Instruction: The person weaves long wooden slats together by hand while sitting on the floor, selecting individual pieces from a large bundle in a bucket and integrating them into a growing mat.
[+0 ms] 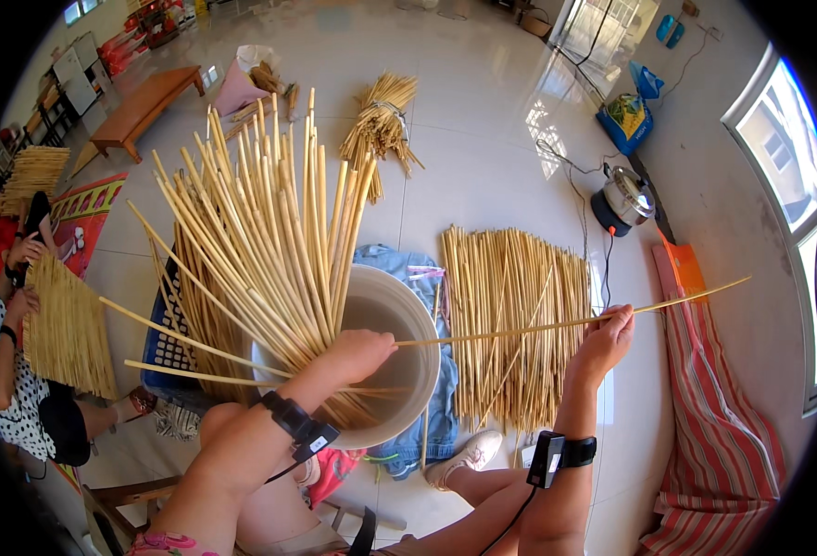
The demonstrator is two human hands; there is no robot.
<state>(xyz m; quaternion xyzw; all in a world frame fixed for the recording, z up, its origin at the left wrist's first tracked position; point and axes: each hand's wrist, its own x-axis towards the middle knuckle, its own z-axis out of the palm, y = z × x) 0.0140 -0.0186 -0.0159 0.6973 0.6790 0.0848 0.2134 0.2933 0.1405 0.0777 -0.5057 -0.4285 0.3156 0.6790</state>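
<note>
A long, thin yellow reed stalk [510,332] is stretched between my two hands. My left hand [362,356] is closed round its left end, above a white bucket [371,298]. My right hand [611,335] pinches the stalk further along, and its thin tip sticks out to the right past my fingers. A thick sheaf of reed stalks [260,232] leans in the bucket, fanning up and left; my left forearm covers part of it. Below the held stalk, a flat layer of reed stalks [520,269] lies on the floor, with a few loose ones across it.
Blue cloth [444,408] lies beside the bucket, and a blue basket [163,347] with more stalks stands left of it. A tied bundle [385,116] lies ahead. A metal pot [627,195] with a cord stands right, near striped cloth [705,398]. Co-workers hold a reed mat [66,324] at left.
</note>
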